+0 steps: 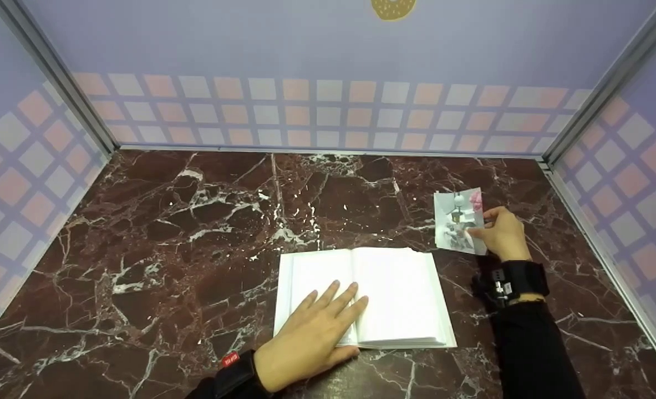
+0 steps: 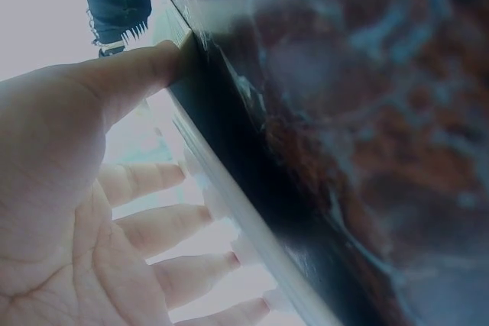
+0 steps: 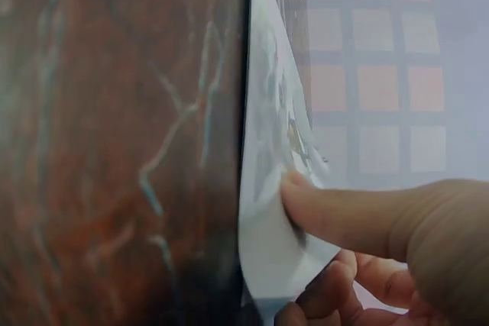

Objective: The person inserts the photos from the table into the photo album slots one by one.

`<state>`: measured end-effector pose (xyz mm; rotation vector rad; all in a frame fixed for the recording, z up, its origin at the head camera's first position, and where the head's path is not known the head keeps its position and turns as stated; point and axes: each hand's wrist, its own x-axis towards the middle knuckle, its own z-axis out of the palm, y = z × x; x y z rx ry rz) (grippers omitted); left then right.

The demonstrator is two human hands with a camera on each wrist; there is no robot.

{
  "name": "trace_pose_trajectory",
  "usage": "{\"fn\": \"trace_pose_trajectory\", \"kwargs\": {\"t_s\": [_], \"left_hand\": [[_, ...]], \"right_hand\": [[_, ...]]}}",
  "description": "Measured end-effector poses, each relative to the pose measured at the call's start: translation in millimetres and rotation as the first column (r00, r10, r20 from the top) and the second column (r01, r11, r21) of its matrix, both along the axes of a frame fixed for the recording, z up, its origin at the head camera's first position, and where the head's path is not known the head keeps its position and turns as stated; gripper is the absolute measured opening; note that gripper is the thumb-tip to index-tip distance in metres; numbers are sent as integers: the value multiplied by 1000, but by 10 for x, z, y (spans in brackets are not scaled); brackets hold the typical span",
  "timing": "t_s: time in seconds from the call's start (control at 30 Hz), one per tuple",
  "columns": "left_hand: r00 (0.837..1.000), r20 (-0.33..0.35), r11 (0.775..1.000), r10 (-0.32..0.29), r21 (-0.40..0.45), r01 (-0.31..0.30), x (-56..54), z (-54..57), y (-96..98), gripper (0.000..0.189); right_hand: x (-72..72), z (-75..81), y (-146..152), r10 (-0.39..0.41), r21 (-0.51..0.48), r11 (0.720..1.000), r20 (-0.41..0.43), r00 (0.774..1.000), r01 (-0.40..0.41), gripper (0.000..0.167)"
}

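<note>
An open book with blank white pages (image 1: 397, 293) lies on the marble-patterned table. My left hand (image 1: 314, 335) rests on its left page with fingers spread and straight, the fingertips reaching the middle fold and the thumb at the lower edge. To the right of the book, my right hand (image 1: 502, 233) pinches the right edge of a photo (image 1: 454, 221) between thumb and fingers. The photo shows a pale grey scene with a pink patch at its upper right corner. In the right wrist view, the photo (image 3: 263, 127) bends up at the pinched edge, the thumb on its printed face.
Dark red marble-patterned table (image 1: 167, 266) spreads around the book. A purple back wall (image 1: 328, 50) with pink and white squares rises behind it, and side panels (image 1: 638, 160) stand left and right.
</note>
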<state>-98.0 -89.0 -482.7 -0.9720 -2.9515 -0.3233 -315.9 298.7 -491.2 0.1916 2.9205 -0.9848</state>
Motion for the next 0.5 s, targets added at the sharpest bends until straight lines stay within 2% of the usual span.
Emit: {"fn": "trace_pose_trajectory", "kwargs": {"t_s": [0.07, 0.17, 0.5], "left_hand": [[1000, -1, 1000, -2, 0, 2, 1, 1, -1, 78], [1000, 1, 1000, -2, -1, 2, 2, 4, -1, 78], [1000, 3, 1000, 3, -17, -3, 6, 7, 5, 79]], "right_hand": [[-3, -10, 17, 1, 24, 1000, -20, 1000, -1, 46], [-6, -26, 35, -4, 39, 999, -34, 999, 5, 37], [13, -56, 24, -21, 28, 999, -121, 992, 24, 28]]}}
